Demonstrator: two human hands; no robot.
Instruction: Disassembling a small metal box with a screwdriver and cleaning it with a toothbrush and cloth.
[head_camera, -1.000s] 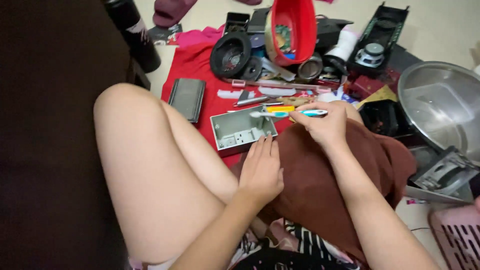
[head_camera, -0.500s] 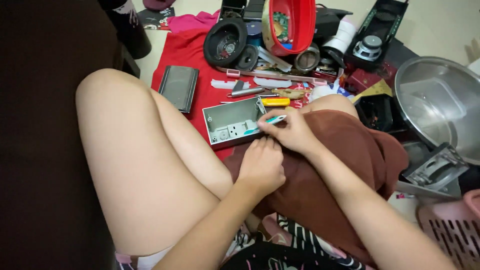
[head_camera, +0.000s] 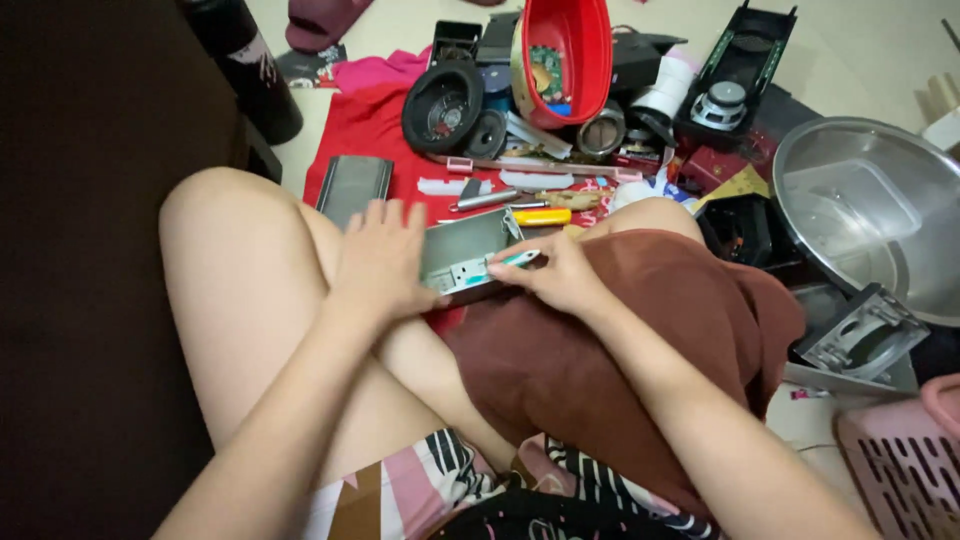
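Cluttered floor w/ a red cloth (head_camera: 372, 125) spread over pale tiles, parts strewn all over it. Person sits cross-legged, a brown cloth (head_camera: 640, 340) draped over the rt knee. At centre, resting betw. the knees, lies a small grey open-topped metal case (head_camera: 462, 250), tilted, w/ pale fittings showing inside near its lower edge. Left hand (head_camera: 382, 258) lies flat, fingers spread, on the case's 9 o'clock end, pressing it steady rather than gripping it. Right hand (head_camera: 555, 272) is closed around a slim teal-and-white tool (head_camera: 508, 262), prob. a small screwdriver, tip pointing toward 9 o'clock and touching the case's near rim. Step in hand looks like working on a fastener or clip inside the case; next move would call for seating the tip squarely and keeping the case from sliding off the leg, which seems the main risk. Around it: a grey ribbed panel (head_camera: 352, 186) at 10 o'clock, a yellow-handled tool (head_camera: 541, 216) just past the case at 1 o'clock, a black round speaker (head_camera: 442, 106) and a red bucket (head_camera: 566, 52) at 12 o'clock, a big steel bowl (head_camera: 868, 215) at 3 o'clock, a pink basket (head_camera: 905, 470) at 5 o'clock. Dark bottle (head_camera: 250, 70) stands at 11 o'clock.
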